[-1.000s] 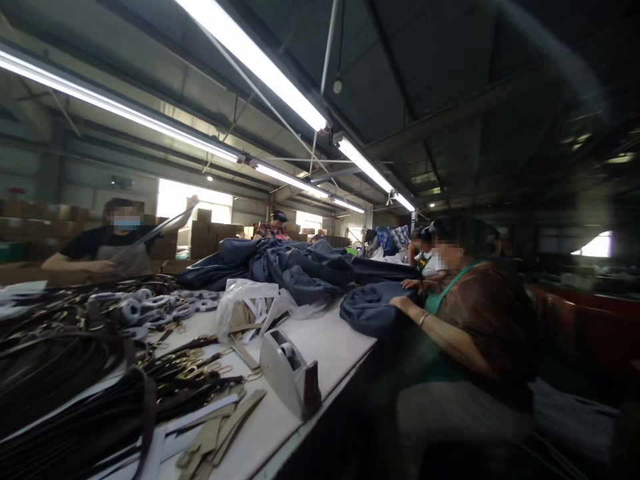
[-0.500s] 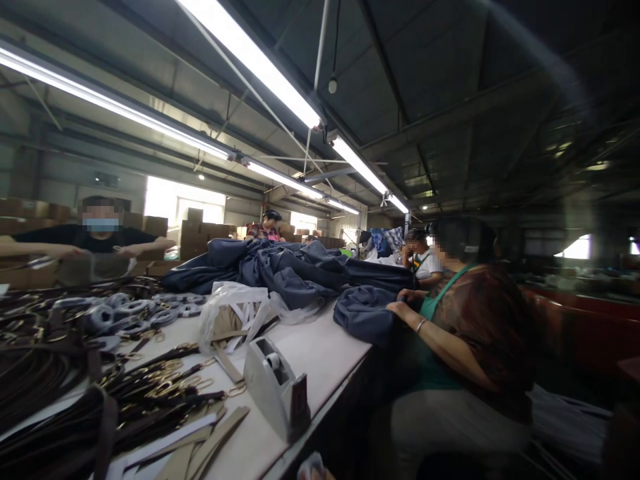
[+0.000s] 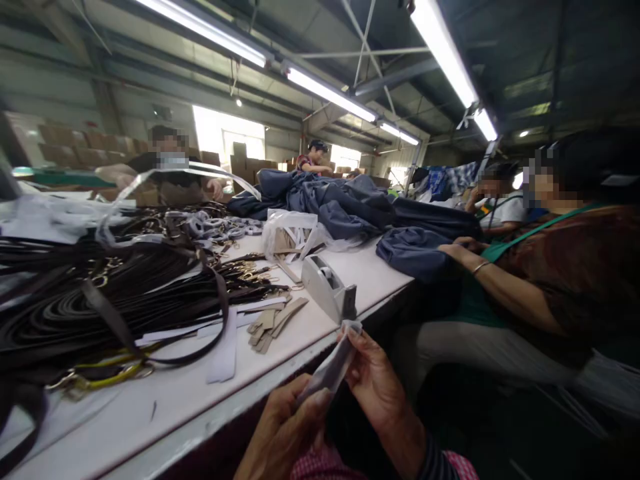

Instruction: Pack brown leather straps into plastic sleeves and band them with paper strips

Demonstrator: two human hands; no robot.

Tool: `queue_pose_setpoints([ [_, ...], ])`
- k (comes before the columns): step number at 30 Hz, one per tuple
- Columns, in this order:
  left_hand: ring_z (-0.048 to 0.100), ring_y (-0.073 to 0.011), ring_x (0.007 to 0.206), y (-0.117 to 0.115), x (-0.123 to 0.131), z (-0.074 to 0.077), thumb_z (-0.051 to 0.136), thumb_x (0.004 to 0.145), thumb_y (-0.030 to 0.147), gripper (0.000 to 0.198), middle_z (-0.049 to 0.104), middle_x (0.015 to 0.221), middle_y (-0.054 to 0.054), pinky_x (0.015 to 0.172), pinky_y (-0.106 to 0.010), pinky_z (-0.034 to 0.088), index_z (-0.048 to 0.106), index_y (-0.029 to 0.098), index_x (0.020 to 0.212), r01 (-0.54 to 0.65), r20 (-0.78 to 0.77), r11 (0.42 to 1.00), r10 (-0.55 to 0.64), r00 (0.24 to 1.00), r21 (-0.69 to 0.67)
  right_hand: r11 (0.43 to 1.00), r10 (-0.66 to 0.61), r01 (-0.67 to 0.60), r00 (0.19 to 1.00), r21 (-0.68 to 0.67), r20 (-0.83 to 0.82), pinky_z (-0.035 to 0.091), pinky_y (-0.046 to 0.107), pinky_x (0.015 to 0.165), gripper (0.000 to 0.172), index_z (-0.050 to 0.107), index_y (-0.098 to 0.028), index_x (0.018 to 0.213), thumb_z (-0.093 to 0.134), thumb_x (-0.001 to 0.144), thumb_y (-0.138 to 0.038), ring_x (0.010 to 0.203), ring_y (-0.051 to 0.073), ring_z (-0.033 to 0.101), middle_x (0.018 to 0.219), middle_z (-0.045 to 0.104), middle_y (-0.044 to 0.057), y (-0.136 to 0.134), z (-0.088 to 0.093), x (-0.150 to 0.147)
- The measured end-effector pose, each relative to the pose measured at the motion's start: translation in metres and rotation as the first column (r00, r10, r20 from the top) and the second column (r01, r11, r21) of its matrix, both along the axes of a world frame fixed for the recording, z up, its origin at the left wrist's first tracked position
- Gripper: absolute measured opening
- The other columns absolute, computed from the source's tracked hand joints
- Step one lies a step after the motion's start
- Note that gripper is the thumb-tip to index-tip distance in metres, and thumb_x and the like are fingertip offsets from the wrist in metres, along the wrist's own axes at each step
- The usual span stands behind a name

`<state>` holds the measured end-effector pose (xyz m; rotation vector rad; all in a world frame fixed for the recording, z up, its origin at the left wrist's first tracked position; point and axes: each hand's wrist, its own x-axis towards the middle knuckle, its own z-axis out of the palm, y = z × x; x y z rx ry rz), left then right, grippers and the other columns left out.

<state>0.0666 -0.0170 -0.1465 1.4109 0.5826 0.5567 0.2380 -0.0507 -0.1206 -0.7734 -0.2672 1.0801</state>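
Observation:
A pale, narrow strip (image 3: 327,367), seemingly in thin wrapping, is stretched between my two hands just off the table's front edge. My left hand (image 3: 287,423) grips its lower end with the thumb on top. At the upper end, my right hand (image 3: 373,373) pinches it between thumb and fingers. The grey tape dispenser (image 3: 323,287) stands on the table just beyond my right hand. Beige strips (image 3: 275,323) lie in a small pile left of the dispenser.
Dark straps with metal clasps (image 3: 165,307) cover the left of the white table (image 3: 280,367). Behind the dispenser are a clear plastic bag (image 3: 287,233) and heaped dark blue fabric (image 3: 340,200). A person in a green apron (image 3: 540,267) sits close on the right.
The view has tilted down and turned right, so the table sits higher in it. Both my hands now show with the strip, where only a bit of one showed at the bottom edge.

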Motion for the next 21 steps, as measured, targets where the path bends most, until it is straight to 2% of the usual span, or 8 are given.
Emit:
queue_pose_setpoints([
  [2, 0.033, -0.0093, 0.045, 0.0, 0.002, -0.002, 0.071, 0.083, 0.07, 0.053, 0.054, 0.051, 0.001, 0.048, -0.025, 0.022, 0.061, 0.018, 0.077, 0.027, 0.065, 0.997, -0.022, 0.998, -0.078, 1.0, -0.009, 0.009, 1.0, -0.009, 0.027, 0.026, 0.014, 0.04, 0.031, 0.073, -0.013, 0.077, 0.096, 0.061, -0.029, 0.05, 0.004, 0.043, 0.068, 0.065, -0.002, 0.003, -0.003, -0.003],
  [6, 0.029, -0.0074, 0.04, -0.001, -0.004, -0.004, 0.083, 0.072, 0.061, 0.049, 0.057, 0.049, 0.002, 0.045, -0.023, 0.021, 0.067, 0.016, 0.082, -0.01, 0.111, 0.99, 0.026, 0.993, -0.141, 0.998, -0.064, 0.064, 0.998, 0.007, 0.028, 0.029, 0.015, 0.039, 0.031, 0.073, -0.014, 0.076, 0.095, 0.059, -0.028, 0.048, 0.004, 0.043, 0.067, 0.067, -0.002, 0.014, -0.008, -0.001],
  [9, 0.028, -0.0062, 0.04, -0.002, -0.017, -0.003, 0.085, 0.073, 0.053, 0.045, 0.06, 0.051, 0.003, 0.045, -0.022, 0.019, 0.072, 0.016, 0.095, -0.033, 0.03, 0.983, 0.039, 0.999, -0.181, 0.991, -0.131, 0.131, 0.991, -0.039, 0.005, 0.031, 0.015, 0.038, 0.033, 0.072, -0.014, 0.074, 0.095, 0.054, -0.025, 0.047, 0.005, 0.046, 0.065, 0.069, -0.001, 0.023, -0.009, 0.008],
  [11, 0.028, -0.0055, 0.042, -0.004, -0.025, -0.003, 0.084, 0.076, 0.048, 0.038, 0.061, 0.054, 0.002, 0.045, -0.021, 0.018, 0.073, 0.016, 0.093, -0.047, -0.047, 0.986, 0.04, 0.998, -0.162, 0.985, -0.163, 0.163, 0.987, -0.049, 0.011, 0.033, 0.014, 0.038, 0.032, 0.071, -0.015, 0.073, 0.095, 0.053, -0.023, 0.048, 0.006, 0.05, 0.065, 0.069, -0.001, 0.028, -0.009, 0.016],
  [14, 0.034, -0.0061, 0.046, -0.005, -0.033, -0.008, 0.083, 0.079, 0.045, 0.031, 0.06, 0.059, 0.002, 0.046, -0.02, 0.024, 0.073, 0.015, 0.083, -0.05, -0.044, 0.988, 0.044, 0.998, -0.143, 0.983, -0.18, 0.181, 0.983, -0.033, 0.03, 0.037, 0.013, 0.04, 0.029, 0.072, -0.015, 0.075, 0.093, 0.057, -0.023, 0.052, 0.006, 0.055, 0.067, 0.07, -0.002, 0.03, -0.009, 0.025],
  [18, 0.052, -0.011, 0.058, -0.005, -0.033, -0.015, 0.085, 0.077, 0.043, 0.032, 0.065, 0.068, -0.001, 0.056, -0.021, 0.038, 0.072, 0.015, 0.084, -0.053, 0.054, 0.975, 0.066, 0.996, -0.217, 0.983, -0.18, 0.181, 0.983, -0.035, 0.048, 0.04, 0.013, 0.042, 0.028, 0.072, -0.014, 0.077, 0.093, 0.059, -0.022, 0.054, 0.006, 0.058, 0.069, 0.071, -0.003, 0.027, -0.008, 0.028],
  [21, 0.056, -0.011, 0.055, -0.003, -0.03, -0.016, 0.083, 0.078, 0.048, 0.037, 0.07, 0.07, -0.004, 0.053, -0.021, 0.036, 0.07, 0.014, 0.082, -0.033, 0.032, 0.967, 0.042, 0.999, -0.253, 0.981, -0.187, 0.189, 0.981, -0.047, 0.051, 0.039, 0.014, 0.041, 0.029, 0.072, -0.015, 0.079, 0.093, 0.059, -0.022, 0.054, 0.007, 0.058, 0.071, 0.072, -0.002, 0.026, -0.01, 0.029],
])
